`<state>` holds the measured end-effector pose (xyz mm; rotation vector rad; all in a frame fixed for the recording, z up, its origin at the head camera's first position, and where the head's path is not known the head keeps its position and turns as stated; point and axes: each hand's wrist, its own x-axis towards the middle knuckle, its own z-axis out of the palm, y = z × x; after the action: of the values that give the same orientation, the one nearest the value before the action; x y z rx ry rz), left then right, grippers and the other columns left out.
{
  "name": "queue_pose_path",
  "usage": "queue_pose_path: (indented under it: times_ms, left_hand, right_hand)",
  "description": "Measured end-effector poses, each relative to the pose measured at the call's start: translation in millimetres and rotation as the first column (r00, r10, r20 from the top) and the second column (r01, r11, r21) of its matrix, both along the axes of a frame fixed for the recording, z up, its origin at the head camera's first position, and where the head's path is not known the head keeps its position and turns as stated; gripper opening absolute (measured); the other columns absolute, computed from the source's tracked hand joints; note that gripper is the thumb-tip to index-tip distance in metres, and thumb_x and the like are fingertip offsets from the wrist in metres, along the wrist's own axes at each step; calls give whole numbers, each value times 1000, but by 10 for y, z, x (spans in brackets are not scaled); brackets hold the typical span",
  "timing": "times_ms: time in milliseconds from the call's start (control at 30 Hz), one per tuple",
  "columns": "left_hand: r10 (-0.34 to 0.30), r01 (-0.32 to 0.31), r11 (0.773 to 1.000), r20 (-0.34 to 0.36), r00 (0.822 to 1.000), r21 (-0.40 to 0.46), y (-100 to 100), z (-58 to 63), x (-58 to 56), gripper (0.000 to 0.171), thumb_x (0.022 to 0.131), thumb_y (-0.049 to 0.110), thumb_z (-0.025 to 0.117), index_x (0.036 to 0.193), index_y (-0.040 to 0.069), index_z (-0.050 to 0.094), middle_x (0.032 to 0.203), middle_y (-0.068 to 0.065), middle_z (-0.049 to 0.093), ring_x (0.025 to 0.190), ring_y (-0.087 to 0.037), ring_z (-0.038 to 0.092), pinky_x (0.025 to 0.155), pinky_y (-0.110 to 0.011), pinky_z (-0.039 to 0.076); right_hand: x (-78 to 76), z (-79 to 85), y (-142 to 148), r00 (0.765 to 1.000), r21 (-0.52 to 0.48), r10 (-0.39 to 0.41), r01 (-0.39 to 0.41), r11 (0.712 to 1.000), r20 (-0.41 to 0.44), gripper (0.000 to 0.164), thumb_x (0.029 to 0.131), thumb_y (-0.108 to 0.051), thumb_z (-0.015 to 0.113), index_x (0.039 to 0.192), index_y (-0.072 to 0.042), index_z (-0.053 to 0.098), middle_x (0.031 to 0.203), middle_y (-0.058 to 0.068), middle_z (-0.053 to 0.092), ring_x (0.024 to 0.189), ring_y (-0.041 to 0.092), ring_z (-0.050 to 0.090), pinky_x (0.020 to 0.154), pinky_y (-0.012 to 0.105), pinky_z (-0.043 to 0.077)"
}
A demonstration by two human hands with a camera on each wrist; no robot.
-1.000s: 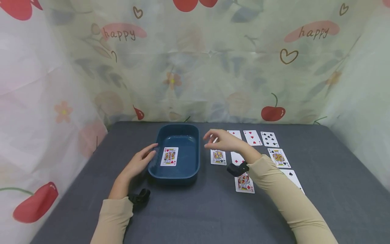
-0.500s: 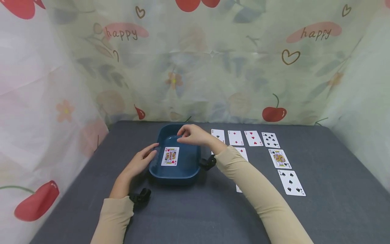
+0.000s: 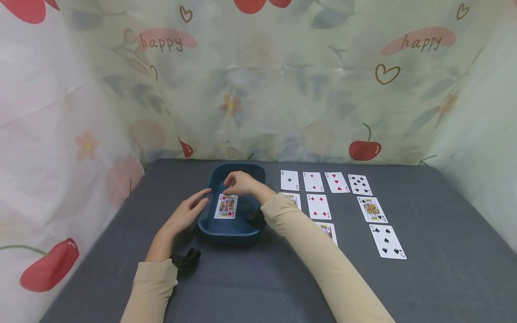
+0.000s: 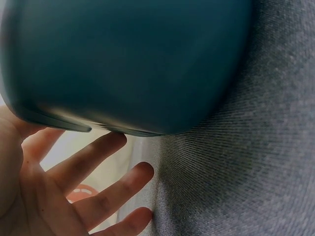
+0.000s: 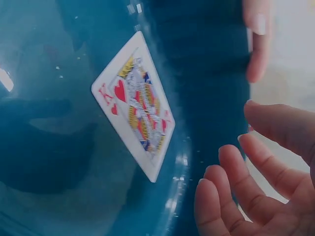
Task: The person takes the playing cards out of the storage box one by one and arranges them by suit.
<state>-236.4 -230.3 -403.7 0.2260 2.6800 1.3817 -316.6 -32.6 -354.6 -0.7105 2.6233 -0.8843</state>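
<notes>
A blue plastic tub [image 3: 252, 229] sits on the table, and a king of hearts [image 3: 226, 211] lies face up on its floor. My right hand [image 3: 241, 183] is over the tub, just behind the card. Its fingers are loosely bent and hold nothing; in the right wrist view the king of hearts [image 5: 138, 110] lies apart from the fingertips [image 5: 231, 155]. My left hand [image 3: 183, 220] is at the tub's left side, fingers extended, fingertips at the rim. From the left wrist, the hand [image 4: 64, 182] is seen below the tub's wall [image 4: 123, 64].
Several playing cards lie face up in rows to the right, among them a four of diamonds [image 3: 319, 207], a three of hearts [image 3: 337, 182] and a five of spades [image 3: 387, 242]. My right sleeve [image 3: 315, 246] partly covers a face card [image 3: 328, 230]. A printed curtain [image 3: 278, 103] hangs behind the grey table [image 3: 226, 282].
My right hand has moved left from beside the cards to over the tub, then lower and nearer the king of hearts. The left hand stays at the rim.
</notes>
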Motion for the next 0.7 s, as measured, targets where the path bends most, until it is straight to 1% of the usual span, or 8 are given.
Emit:
queue_pose_path:
  times_ms: [67, 167, 200, 300, 400, 433, 533, 700]
  left_hand:
    - [-1, 1, 1000, -2, 1000, 0, -1, -5, -3, 49, 100, 35, 38, 146, 21, 31, 151, -19, 31, 134, -38, 38, 107, -57, 33]
    - [0, 0, 1000, -5, 1000, -6, -3, -15, -7, 49, 100, 36, 38, 146, 20, 31, 151, -19, 31, 134, -38, 38, 107, -57, 33]
    - [2, -2, 1000, -6, 1000, -9, -3, -18, -8, 49, 100, 37, 38, 146, 20, 31, 150, -19, 31, 134, -38, 39, 107, -57, 33]
    - [6, -6, 1000, -4, 1000, -13, -5, -26, -11, 50, 100, 38, 38, 146, 21, 31, 150, -18, 32, 134, -38, 39, 107, -56, 33]
    - [7, -7, 1000, -6, 1000, -9, -8, -31, -12, 51, 100, 40, 38, 146, 20, 32, 150, -18, 33, 134, -38, 39, 107, -56, 33]
    - [6, -6, 1000, -9, 1000, -8, -8, -31, -12, 51, 100, 40, 38, 146, 20, 32, 150, -18, 33, 134, -38, 39, 107, -56, 33]
    - [1, -1, 1000, -14, 1000, -8, -9, -29, -12, 51, 99, 41, 38, 146, 20, 32, 150, -18, 33, 134, -37, 39, 107, -55, 33]
    - [-6, 6, 1000, -14, 1000, 0, -10, -20, -7, 51, 99, 41, 38, 146, 20, 32, 150, -18, 32, 134, -38, 38, 107, -56, 33]
  right_hand:
    - [-8, -49, -18, 1000, 28, -20, 20, 999, -13, 33, 83, -23, 69, 110, -5, 61, 104, 11, 65, 93, 21, 63, 80, 29, 51]
    - [-393, -495, -74, 999, 21, -4, 5, 1000, -37, 35, 78, -30, 74, 105, -12, 63, 96, 4, 65, 84, 15, 61, 74, 27, 50]
    - [-558, -695, -91, 998, 11, 2, -1, 1000, -61, 36, 74, -34, 76, 102, -15, 63, 91, 2, 63, 79, 13, 60, 69, 26, 49]
    - [-908, -1064, -147, 999, 5, 14, -14, 1000, -37, 39, 67, -32, 81, 99, -19, 63, 88, 0, 62, 76, 13, 58, 66, 25, 48]
    - [-710, -873, -148, 999, 64, -29, 27, 998, 22, 45, 67, -23, 82, 106, -15, 62, 99, 5, 64, 90, 18, 60, 79, 29, 50]
    - [-574, -731, -140, 998, 87, -42, 37, 995, 51, 47, 68, -19, 81, 110, -12, 61, 104, 8, 64, 96, 20, 60, 84, 31, 50]
    - [-254, -461, -112, 995, 120, -64, 55, 991, 74, 54, 71, -13, 79, 120, -7, 56, 117, 13, 61, 108, 25, 57, 95, 34, 47]
    - [-28, -306, -68, 997, 151, -57, 48, 987, 58, 61, 74, -16, 78, 127, -9, 50, 123, 14, 55, 112, 26, 53, 98, 35, 43]
